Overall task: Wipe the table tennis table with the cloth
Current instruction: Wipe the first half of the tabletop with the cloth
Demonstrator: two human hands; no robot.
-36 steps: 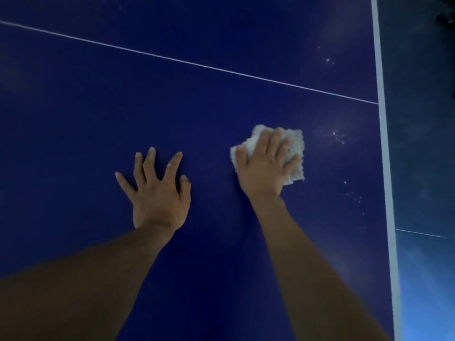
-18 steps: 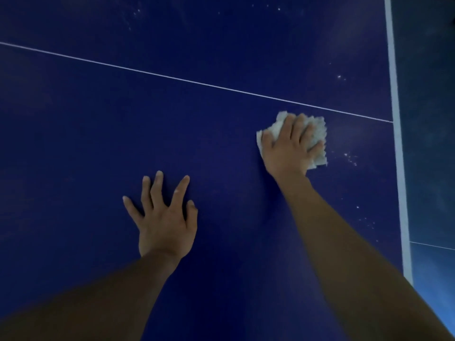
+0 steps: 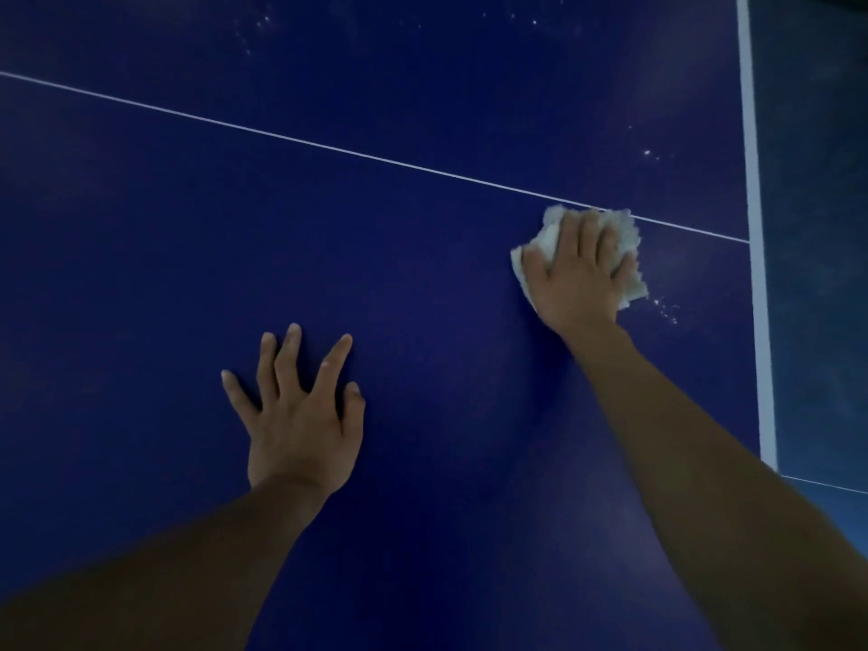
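The dark blue table tennis table (image 3: 197, 256) fills the view. A crumpled white cloth (image 3: 628, 234) lies on it at the right, just below the thin white line (image 3: 329, 146). My right hand (image 3: 575, 277) presses down on the cloth with its fingers laid over it; the cloth's edges stick out around the hand. My left hand (image 3: 300, 418) rests flat on the table with its fingers spread, lower and to the left, holding nothing.
The table's white edge stripe (image 3: 754, 237) runs down the right side, with blue floor (image 3: 819, 237) beyond it. White specks (image 3: 667, 311) lie right of the cloth, and more (image 3: 650, 153) sit above the line.
My right hand has slid the cloth away from me and to the right, up to the thin white line. My left hand has stayed planted on the table.
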